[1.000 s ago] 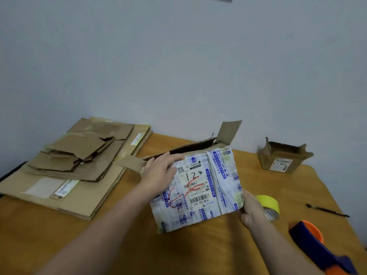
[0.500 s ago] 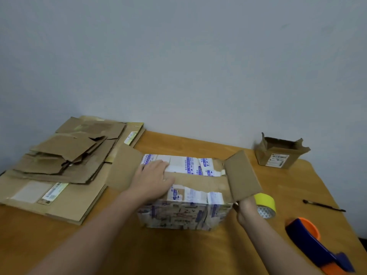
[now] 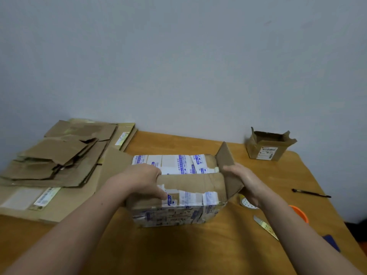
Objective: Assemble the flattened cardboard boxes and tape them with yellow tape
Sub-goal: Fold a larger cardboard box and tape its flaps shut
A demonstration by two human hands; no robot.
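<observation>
While we are steadying the box at the middle of the frame, our right hand is now pushing on the side flap, having left the lower corner it was holding half a second ago. Its grip is spread, with the fingers lying straight against the cardboard. Our left hand is curling its grip round the near flap. We are judging that the top is closing and the taping is still waiting. The yellow tape is sitting lower right on the counter, mostly hiding behind our right wrist, and the left fingertips are disappearing between the flaps.
</observation>
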